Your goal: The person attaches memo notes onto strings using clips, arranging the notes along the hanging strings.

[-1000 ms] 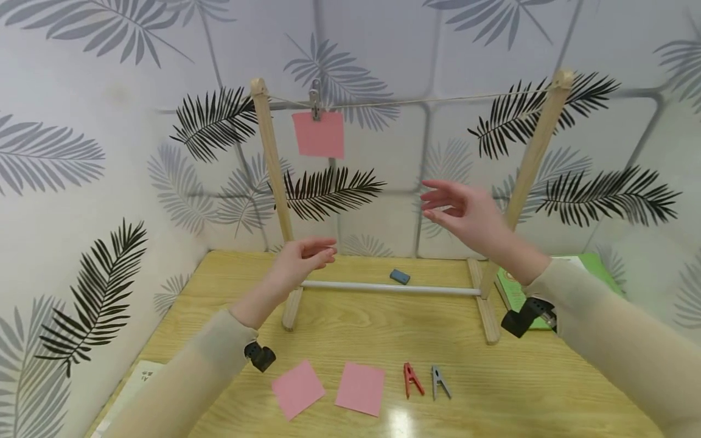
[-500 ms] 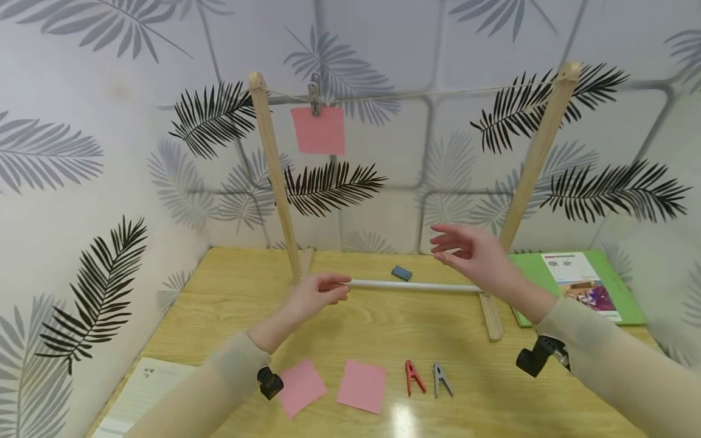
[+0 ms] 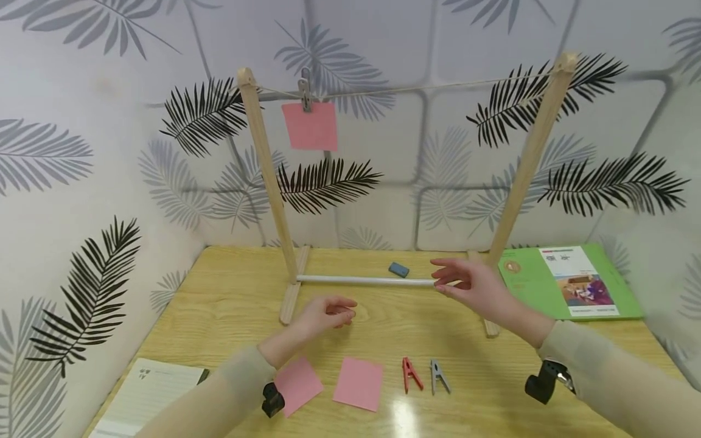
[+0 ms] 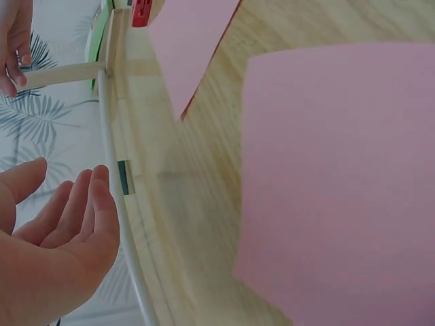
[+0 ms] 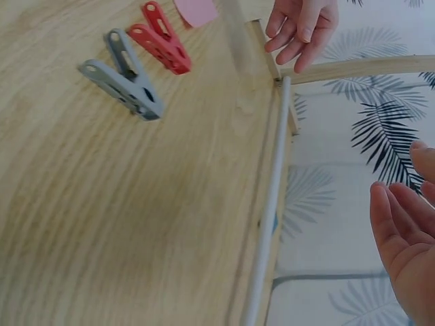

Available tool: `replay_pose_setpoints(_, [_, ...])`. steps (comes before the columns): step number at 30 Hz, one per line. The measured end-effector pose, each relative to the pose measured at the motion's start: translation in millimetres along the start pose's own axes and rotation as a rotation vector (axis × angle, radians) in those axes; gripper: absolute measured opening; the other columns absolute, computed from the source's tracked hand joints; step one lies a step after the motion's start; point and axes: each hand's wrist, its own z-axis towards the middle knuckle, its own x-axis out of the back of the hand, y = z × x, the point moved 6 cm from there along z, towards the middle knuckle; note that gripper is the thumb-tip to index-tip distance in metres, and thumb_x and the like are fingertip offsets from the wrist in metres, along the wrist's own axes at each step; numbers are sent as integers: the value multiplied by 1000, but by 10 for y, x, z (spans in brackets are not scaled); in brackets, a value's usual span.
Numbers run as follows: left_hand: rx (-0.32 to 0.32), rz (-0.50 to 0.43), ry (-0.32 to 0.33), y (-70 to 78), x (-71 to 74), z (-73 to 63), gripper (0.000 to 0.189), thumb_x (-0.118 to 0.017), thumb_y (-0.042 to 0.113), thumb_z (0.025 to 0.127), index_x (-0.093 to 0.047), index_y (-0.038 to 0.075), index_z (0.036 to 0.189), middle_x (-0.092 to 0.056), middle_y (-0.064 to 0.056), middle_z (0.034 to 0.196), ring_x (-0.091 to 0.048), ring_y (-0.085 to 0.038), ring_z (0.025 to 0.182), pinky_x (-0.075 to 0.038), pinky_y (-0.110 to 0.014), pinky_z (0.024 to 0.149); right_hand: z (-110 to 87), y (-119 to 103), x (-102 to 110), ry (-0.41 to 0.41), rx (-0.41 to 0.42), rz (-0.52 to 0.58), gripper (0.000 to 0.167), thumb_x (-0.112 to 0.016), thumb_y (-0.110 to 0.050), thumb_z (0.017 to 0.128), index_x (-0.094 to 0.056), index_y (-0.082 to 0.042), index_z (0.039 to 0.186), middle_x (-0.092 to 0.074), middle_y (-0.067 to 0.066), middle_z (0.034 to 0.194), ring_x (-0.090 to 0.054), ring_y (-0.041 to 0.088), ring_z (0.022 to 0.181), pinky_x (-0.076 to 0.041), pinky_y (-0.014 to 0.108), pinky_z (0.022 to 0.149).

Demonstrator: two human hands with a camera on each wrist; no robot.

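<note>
My left hand (image 3: pixel 324 317) hovers with loosely bent fingers above the table, holding nothing. Just below it lie two pink paper squares: one (image 3: pixel 298 385) partly covered by the left wrist, the other (image 3: pixel 358 384) to its right. My right hand (image 3: pixel 472 283), also holding nothing, is in front of the rack's right post, its fingertips overlapping the white rod (image 3: pixel 361 280) in the head view. A red clothespin (image 5: pixel 162 39) and a grey clothespin (image 5: pixel 124 76) lie on the table between the hands. A third pink square (image 3: pixel 311 126) hangs from the string by a grey clothespin (image 3: pixel 305 91).
The wooden rack has a left post (image 3: pixel 268 170) and a right post (image 3: pixel 530 167), with a string (image 3: pixel 416 89) tied between their tops. A blue eraser-like block (image 3: pixel 398 269) lies behind the rod. A green book (image 3: pixel 526 286) is at right, a lined notebook (image 3: pixel 143 395) at left.
Both hands have come down from the rack toward the table, the right one from well above the rod. The hanging pink square and the clothespins on the table stay put.
</note>
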Motion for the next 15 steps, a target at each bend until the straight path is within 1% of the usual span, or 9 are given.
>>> replay_pose_setpoints(5, [19, -13, -12, -62, -37, -18, 38, -62, 14, 99, -59, -5, 131, -69, -23, 113, -69, -28, 101, -58, -35, 86, -95, 100, -101, -23, -11, 25, 47, -69, -11, 93, -56, -1, 137, -71, 15, 114, -70, 24, 101, -57, 23, 81])
replay_pose_setpoints(8, [20, -31, -25, -84, -59, -40, 38, -62, 12, 98, -58, -6, 131, -68, -24, 114, -69, -30, 102, -58, -36, 86, -167, 164, -159, -29, -20, 27, 47, -70, -12, 92, -57, -1, 136, -71, 14, 113, -70, 21, 99, -58, 23, 79])
replay_pose_setpoints(12, [16, -44, -27, -102, -74, -80, 37, -62, 9, 98, -58, -6, 131, -68, -25, 114, -69, -31, 103, -58, -38, 88, -262, 248, -226, -40, -44, 21, 47, -71, -14, 91, -58, -1, 135, -71, 16, 112, -70, 15, 96, -57, 22, 79])
replay_pose_setpoints(15, [24, -11, -21, -112, -73, -113, 37, -63, 11, 97, -59, -4, 130, -69, -22, 113, -69, -29, 103, -58, -37, 87, -320, 299, -276, -53, -44, 33, 47, -72, -11, 90, -58, 0, 134, -71, 19, 110, -70, 12, 94, -58, 23, 78])
